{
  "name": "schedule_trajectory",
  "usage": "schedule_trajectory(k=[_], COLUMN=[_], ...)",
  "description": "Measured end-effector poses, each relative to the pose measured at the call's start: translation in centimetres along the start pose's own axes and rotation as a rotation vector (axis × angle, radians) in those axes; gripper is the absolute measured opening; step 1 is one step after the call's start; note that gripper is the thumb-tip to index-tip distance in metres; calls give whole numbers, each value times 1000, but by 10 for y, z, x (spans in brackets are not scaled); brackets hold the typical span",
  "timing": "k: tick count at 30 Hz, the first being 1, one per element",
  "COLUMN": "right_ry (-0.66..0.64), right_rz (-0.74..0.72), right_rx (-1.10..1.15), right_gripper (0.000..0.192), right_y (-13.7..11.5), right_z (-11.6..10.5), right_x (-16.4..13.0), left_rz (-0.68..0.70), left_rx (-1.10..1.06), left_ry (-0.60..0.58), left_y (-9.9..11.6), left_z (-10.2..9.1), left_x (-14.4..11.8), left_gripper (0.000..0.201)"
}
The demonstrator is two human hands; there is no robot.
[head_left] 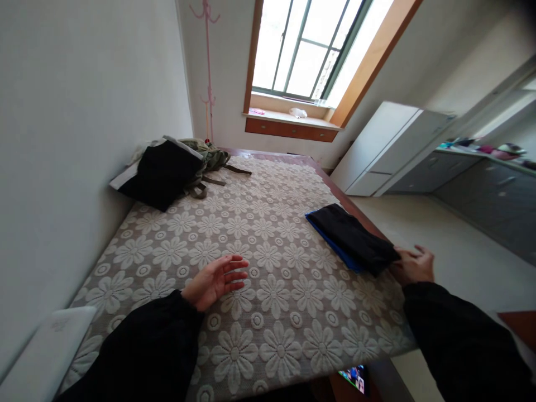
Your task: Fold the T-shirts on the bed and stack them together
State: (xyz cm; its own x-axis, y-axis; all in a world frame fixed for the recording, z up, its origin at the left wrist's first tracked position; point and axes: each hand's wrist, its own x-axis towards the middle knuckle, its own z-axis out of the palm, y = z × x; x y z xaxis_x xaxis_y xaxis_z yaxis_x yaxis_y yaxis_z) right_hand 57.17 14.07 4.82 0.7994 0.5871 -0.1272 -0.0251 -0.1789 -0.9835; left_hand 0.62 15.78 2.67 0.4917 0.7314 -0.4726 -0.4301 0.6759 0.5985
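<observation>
Well left of the folded cloth pile (349, 234), the surface (337, 192) meets the wall (92, 84), and a strapped bag (213, 159) lies there beside black cloth (171, 173), its contents hidden. Nearer the pile, the person's left hand (218, 279) is open, fingers loosely spread, with bare flowered cover (272, 254) between. The pile, black over blue, lies along the surface's right edge. The right hand (414, 265) touches its near corner; whether it grips cannot be told. Right of the pile, beyond open floor (414, 218), stands a white fridge (385, 139)
</observation>
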Motion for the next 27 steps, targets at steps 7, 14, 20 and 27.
schedule_trajectory(k=[7, 14, 20, 27], right_ry=[-425, -627, -624, -975], right_rz=[-658, -683, -819, -1210], right_rx=[-526, -1151, -1488, -798], right_gripper=[30, 60, 66, 50], right_y=[-49, 15, 7, 39], right_z=[75, 153, 166, 234], right_x=[33, 47, 33, -119], left_rz=[174, 617, 821, 738], left_rx=[66, 167, 212, 455], left_ry=[83, 451, 712, 973], left_y=[1, 22, 102, 189], left_z=[2, -25, -58, -81], left_x=[0, 12, 30, 59], left_gripper=[25, 28, 25, 33])
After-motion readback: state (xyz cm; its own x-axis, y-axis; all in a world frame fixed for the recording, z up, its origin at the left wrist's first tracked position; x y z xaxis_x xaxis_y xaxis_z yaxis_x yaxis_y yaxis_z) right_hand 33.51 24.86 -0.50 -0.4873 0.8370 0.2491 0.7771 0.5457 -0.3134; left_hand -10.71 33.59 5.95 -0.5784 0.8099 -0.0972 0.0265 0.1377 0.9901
